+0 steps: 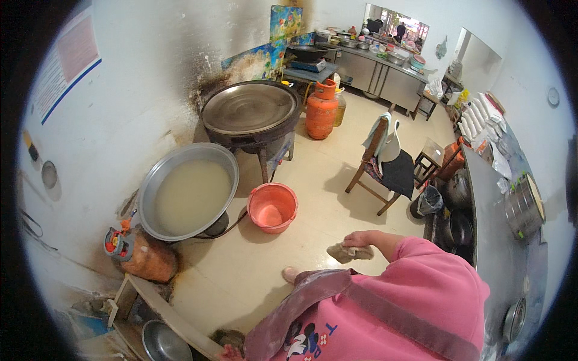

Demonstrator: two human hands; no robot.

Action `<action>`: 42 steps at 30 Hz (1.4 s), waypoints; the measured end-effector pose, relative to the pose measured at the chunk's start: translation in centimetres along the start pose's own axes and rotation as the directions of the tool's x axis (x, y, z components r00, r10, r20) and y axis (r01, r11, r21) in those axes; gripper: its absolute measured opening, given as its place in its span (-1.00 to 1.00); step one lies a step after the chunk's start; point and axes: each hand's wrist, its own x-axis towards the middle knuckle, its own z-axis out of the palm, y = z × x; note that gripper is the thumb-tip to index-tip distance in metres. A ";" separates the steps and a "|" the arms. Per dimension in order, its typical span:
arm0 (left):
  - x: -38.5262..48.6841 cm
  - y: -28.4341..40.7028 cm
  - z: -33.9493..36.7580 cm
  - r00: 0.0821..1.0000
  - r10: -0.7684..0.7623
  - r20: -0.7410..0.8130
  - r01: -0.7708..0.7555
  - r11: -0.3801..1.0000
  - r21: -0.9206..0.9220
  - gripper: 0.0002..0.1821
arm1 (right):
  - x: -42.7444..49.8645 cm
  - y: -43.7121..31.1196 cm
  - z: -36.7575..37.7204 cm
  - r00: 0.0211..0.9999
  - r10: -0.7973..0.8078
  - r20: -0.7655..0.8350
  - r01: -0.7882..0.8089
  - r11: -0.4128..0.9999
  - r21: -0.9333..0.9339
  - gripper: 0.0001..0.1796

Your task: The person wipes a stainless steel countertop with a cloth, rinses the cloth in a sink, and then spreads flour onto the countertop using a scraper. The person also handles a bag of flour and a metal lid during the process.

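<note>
My right hand [356,239] grips a folded greyish-brown cloth [350,253] above the tiled floor, with the pink sleeve pushed up the arm. At the bottom edge my left hand [231,353] shows only in part, close to the end of a wooden board [180,316]; whether it holds anything cannot be seen. Ahead on the floor stands a red plastic bucket [272,208]. Left of it is a wide metal basin [143,194] with cloudy liquid. Behind them a large round griddle with a metal lid [253,108] sits on a burner stand.
An orange gas cylinder [321,113] stands beyond the griddle, and another gas cylinder [151,257] leans by the left wall. A wooden chair [377,167] and a lined bin [426,203] are ahead right. A metal counter [492,216] runs along my right. A hose crosses the floor near the basin.
</note>
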 end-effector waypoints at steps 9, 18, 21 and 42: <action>-1.6 4.1 5.0 0.998 0.057 0.019 -0.048 0.943 -0.329 -0.39 | 14.1 -23.4 -7.3 0.834 -0.528 0.160 0.524 0.849 0.068 -0.56; -1.5 17.2 16.4 0.998 0.025 -0.049 -0.032 0.990 -0.140 -0.43 | 20.5 -51.4 -2.7 0.445 -0.687 0.575 0.734 0.647 0.205 -0.57; -1.4 19.8 16.5 0.997 0.071 -0.022 -0.074 0.968 -0.238 -0.35 | 19.8 -58.1 2.4 0.346 -0.711 0.612 0.813 0.553 0.184 -0.54; 5.1 26.6 -11.8 0.669 0.054 -0.742 -0.739 0.165 -0.654 -0.62 | 18.4 -89.7 25.2 0.189 -0.743 0.642 0.924 0.356 0.140 -0.76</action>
